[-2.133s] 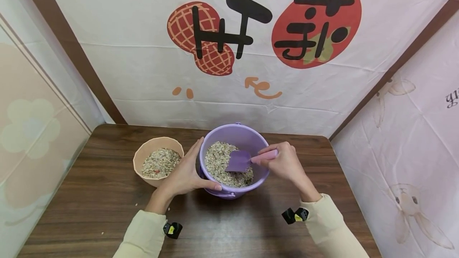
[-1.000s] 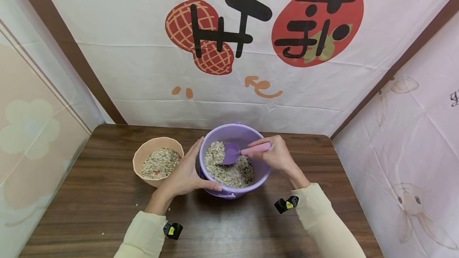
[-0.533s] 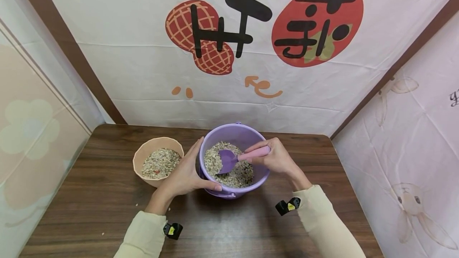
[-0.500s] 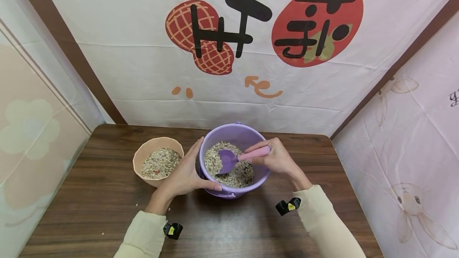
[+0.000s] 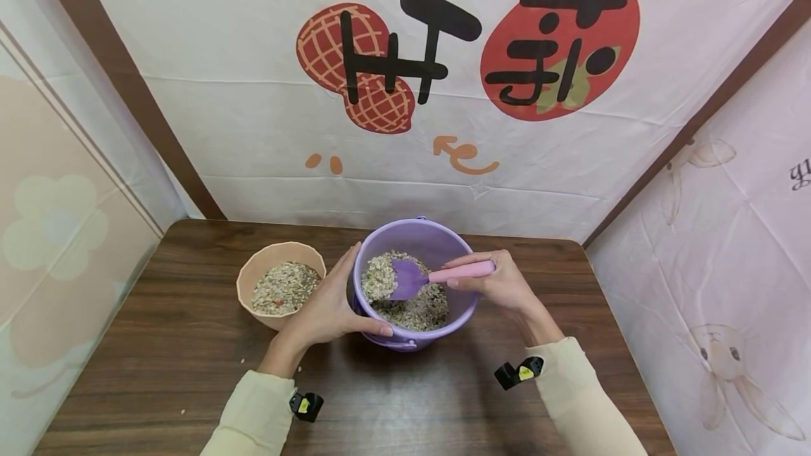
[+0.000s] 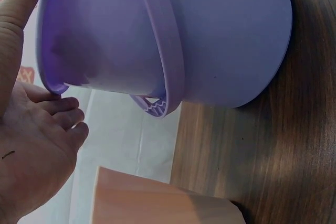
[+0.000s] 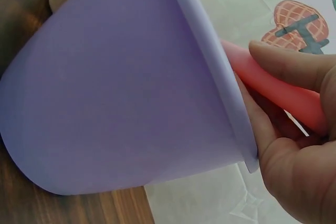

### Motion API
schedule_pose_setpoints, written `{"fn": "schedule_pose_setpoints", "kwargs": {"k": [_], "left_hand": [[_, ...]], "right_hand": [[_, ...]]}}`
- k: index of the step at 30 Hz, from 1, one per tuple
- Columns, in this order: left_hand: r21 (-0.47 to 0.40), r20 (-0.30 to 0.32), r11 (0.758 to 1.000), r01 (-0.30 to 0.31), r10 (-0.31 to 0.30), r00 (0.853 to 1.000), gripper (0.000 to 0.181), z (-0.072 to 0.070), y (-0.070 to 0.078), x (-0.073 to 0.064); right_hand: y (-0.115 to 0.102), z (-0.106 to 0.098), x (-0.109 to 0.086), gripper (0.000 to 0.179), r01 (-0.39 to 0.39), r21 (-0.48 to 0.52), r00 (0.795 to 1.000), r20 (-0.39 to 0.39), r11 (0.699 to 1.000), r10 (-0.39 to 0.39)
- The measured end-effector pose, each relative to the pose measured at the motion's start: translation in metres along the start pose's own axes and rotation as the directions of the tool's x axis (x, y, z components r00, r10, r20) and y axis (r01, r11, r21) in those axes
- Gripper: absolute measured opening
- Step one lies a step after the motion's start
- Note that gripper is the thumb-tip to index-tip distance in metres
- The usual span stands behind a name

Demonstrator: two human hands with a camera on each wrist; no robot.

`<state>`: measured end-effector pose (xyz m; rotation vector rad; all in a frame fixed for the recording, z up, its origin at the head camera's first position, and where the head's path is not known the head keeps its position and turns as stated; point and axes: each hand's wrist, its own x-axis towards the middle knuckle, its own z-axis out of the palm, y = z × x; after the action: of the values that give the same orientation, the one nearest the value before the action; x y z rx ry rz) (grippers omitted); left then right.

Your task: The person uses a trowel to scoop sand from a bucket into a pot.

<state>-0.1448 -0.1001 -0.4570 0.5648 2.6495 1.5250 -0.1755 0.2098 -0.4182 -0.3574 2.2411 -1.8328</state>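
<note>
My left hand (image 5: 326, 305) holds the lilac bucket (image 5: 415, 234) by its left side, thumb along the front rim and fingers further back. In the left wrist view its fingertips (image 6: 67, 109) sit right at the rim. My right hand (image 5: 507, 287) grips the pink handle (image 5: 465, 271) of a small purple shovel (image 5: 408, 280) from the right side of the bucket. The shovel's blade is inside, pointing left, with pale flakes (image 5: 380, 276) heaped at its front edge. The right wrist view shows thumb and fingers round the handle (image 7: 278, 90); the blade is hidden there behind the bucket wall.
Just left of the bucket stands a peach bowl (image 5: 250, 266) with a similar flaky mix (image 5: 285, 290) in it, partly behind my left hand. A few loose flakes lie on the dark wooden table (image 5: 158, 357). A printed cloth (image 5: 253, 132) hangs behind the table.
The shovel has dug leftward into the flakes, dipped toward the front, then come back slightly right and up. My right hand moved with it. The left hand and both containers stay put.
</note>
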Motion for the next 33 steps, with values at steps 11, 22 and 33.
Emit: {"fn": "schedule_pose_setpoints", "kwargs": {"k": [11,22,33], "left_hand": [[0.014,0.004,1.0,0.018,-0.018,1.0,0.151,0.0,0.0,0.0],[0.005,0.0,1.0,0.014,-0.014,1.0,0.15,0.0,-0.001,0.0],[0.026,0.005,1.0,0.006,-0.006,1.0,0.151,0.0,0.002,0.0]], "right_hand": [[0.003,-0.004,-0.029,0.038,0.018,0.161,0.984,-0.179,0.987,0.011],[0.014,-0.015,-0.053,0.041,0.082,0.196,0.977,-0.21,0.977,-0.04],[0.021,-0.011,-0.059,0.044,0.089,0.226,0.966,-0.256,0.97,-0.03]]}}
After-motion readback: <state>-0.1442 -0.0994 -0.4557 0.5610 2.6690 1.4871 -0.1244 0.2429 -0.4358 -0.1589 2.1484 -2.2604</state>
